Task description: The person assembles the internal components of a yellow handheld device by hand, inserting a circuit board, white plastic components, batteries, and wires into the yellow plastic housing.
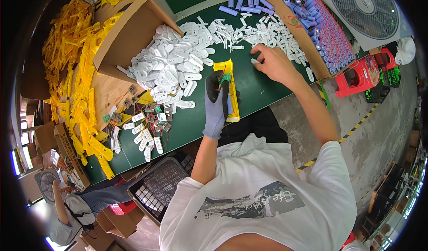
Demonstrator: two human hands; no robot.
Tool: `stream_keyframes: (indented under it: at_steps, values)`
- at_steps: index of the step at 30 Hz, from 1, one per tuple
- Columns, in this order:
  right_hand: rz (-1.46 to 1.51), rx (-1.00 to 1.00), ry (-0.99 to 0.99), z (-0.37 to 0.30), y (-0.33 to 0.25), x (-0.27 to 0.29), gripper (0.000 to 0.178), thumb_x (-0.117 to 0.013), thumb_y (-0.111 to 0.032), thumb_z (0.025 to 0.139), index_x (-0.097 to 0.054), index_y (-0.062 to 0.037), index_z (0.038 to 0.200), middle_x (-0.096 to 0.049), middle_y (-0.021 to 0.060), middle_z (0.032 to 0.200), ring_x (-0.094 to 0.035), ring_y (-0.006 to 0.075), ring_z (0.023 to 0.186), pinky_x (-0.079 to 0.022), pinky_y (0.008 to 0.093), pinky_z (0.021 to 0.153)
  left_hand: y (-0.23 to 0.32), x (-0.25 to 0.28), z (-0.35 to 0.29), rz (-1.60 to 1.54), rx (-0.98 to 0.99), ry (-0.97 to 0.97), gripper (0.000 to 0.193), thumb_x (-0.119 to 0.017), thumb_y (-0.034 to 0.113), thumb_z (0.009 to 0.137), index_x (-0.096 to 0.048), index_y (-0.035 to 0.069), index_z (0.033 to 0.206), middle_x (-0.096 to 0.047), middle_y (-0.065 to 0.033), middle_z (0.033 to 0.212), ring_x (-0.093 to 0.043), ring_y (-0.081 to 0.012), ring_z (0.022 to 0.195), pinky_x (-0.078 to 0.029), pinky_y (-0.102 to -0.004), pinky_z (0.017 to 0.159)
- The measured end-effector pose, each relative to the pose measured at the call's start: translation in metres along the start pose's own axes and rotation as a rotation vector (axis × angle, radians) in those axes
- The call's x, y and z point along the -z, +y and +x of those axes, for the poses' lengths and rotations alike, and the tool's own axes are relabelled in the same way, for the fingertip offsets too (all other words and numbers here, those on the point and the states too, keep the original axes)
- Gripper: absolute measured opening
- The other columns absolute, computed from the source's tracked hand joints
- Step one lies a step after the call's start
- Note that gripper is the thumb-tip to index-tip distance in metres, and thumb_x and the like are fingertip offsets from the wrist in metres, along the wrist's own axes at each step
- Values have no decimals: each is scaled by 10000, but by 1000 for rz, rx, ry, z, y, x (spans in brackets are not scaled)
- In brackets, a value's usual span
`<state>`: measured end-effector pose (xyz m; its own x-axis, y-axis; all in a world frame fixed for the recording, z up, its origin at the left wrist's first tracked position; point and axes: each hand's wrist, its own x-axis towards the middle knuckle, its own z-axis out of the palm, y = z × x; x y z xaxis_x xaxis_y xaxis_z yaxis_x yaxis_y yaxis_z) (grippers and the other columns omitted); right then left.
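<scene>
My left hand, in a grey glove with dark fingertips, grips a long yellow plastic housing at the table's near edge. Beside its fingers a small green circuit board sits at the housing's upper part, and a purple cylindrical cell partly shows inside. My bare right hand hovers near a heap of small white plastic parts. Its index finger and thumb are bent with a gap between them, and one fingertip has a white covering. To the left lies a larger pile of oval white covers.
A cardboard box of purple cells with red wires stands right, beside a fan. Loose cells lie at the back. Yellow housings fill the left, near wired boards. A black crate stands below; another person sits lower left.
</scene>
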<state>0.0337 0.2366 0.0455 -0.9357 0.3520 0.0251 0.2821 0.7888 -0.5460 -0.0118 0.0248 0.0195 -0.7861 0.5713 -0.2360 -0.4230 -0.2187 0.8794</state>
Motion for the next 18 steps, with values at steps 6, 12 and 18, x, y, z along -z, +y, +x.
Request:
stream_keyframes:
  at_steps: [6, 12, 18]
  values:
    - [1143, -44, -333, -16, -24, -22, 173, -654, -88, 872, -614, -22, 1027, -652, 42, 892, -585, 74, 712, -457, 237, 599, 9, 4, -1, -14, 95, 15, 272, -532, 133, 962, -480, 100, 1226, -578, -65, 917, -595, -124, 654, -507, -266, 559]
    - [1446, 20, -286, -33, -21, -48, 128, -687, -26, 833, -567, -50, 873, -600, 30, 876, -548, 49, 736, -461, 207, 630, -2, 3, 5, 329, -200, 40, 239, -530, 52, 923, -538, 4, 1157, -604, -71, 1031, -537, -106, 905, -449, -262, 815]
    - [1308, -67, -137, -40, -28, -59, 203, -706, 8, 818, -614, -8, 998, -630, 36, 870, -604, 62, 768, -492, 185, 679, -10, -1, 3, 414, -307, 46, 244, -526, 44, 916, -531, 0, 1157, -614, -96, 1025, -575, -132, 904, -476, -285, 794]
